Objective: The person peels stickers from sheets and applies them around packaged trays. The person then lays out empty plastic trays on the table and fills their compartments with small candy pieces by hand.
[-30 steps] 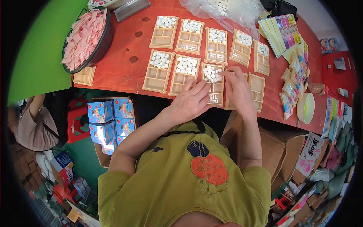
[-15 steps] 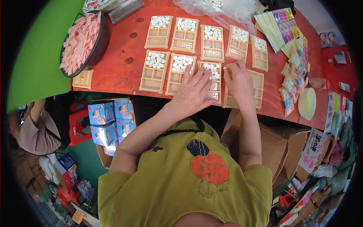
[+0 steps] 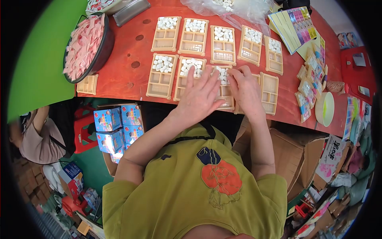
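Note:
My left hand (image 3: 200,93) lies with fingers spread over two beige compartment trays in the near row, its fingertips by small white chunks (image 3: 191,65) in the top section of one. My right hand (image 3: 246,89) is closed, thumb and fingers bent together at the right edge of the middle tray's white chunks (image 3: 223,75); what the fingertips hold, if anything, is hidden. Under and beside my right hand are more beige trays, and the rightmost tray (image 3: 269,93) shows bare compartments. To the left, another filled tray (image 3: 162,75) stands apart from my hands.
A far row of trays (image 3: 195,36) also holds white chunks. A dark basin (image 3: 104,51) of pink packets stands left. Printed sheets (image 3: 292,30), a pale bowl (image 3: 324,109) and packed sets (image 3: 305,99) lie right. Blue boxes (image 3: 108,119) sit below the table edge; another person's arm (image 3: 39,119) shows left.
My right hand has moved left, from above the right-hand trays to the middle tray's white chunks. A white chunk seen at its fingertips is now out of sight. My left hand has barely shifted.

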A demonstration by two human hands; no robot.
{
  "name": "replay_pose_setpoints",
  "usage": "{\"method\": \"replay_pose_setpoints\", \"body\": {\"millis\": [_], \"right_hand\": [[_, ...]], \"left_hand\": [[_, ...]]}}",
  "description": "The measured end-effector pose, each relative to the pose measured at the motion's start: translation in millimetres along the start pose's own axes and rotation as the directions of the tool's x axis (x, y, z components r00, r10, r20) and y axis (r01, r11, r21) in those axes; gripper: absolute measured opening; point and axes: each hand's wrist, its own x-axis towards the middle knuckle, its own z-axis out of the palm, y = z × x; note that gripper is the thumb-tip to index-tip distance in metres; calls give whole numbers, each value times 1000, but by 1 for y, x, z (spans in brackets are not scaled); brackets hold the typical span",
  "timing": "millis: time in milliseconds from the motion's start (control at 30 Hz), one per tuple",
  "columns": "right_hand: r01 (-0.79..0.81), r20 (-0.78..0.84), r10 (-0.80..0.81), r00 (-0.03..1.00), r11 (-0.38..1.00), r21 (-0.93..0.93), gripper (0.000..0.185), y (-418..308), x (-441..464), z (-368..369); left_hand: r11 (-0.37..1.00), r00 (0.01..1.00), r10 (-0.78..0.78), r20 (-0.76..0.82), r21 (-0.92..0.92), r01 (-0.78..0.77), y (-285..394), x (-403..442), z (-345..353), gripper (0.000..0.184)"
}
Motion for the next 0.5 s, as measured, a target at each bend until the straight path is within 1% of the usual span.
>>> {"method": "replay_pose_setpoints", "body": {"millis": [33, 100, 133, 200, 233, 300, 333, 367, 433, 467, 500], "right_hand": [[2, 3, -2, 1000, 1000, 2, 17, -1, 0, -1], [-8, 10, 7, 1000, 999, 34, 16, -4, 2, -5], [-5, 10, 5, 1000, 999, 35, 16, -4, 3, -4], [38, 75, -43, 996, 998, 59, 14, -2, 5, -3], [36, 73, -41, 996, 998, 56, 14, 1, 8, -5], [64, 35, -68, 997, 992, 106, 13, 7, 26, -14], [23, 39, -27, 999, 993, 112, 14, 5, 38, -22], [37, -2, -37, 999, 994, 104, 14, 5, 55, -25], [136, -99, -125, 987, 985, 108, 13, 5, 97, -28], [296, -225, -271, 936, 951, 86, 13, 9, 123, -24], [276, -209, -257, 943, 959, 63, 13, 12, 152, -19]], "left_hand": [[1000, 1000, -4, 1, 2, 4, 2, -2, 1, 59], [998, 997, 58, 49, 16, -59, 7, -6, 10, 58], [998, 998, 61, 20, 6, -61, 6, -10, 17, 57], [998, 998, 60, 13, 5, -60, 5, -11, 15, 57], [998, 998, 58, 8, 4, -58, 6, -12, 14, 57], [998, 998, 58, -9, -15, -58, 9, -17, 15, 58], [998, 998, 62, -27, -30, -63, 9, -18, 15, 59], [996, 997, 72, -26, -54, -73, 10, -20, 19, 61], [993, 993, 113, -38, -43, -114, 12, -21, 25, 62], [990, 989, 134, -54, -40, -137, 13, -21, 27, 61], [988, 987, 147, -68, -42, -150, 15, -22, 30, 60]]}}
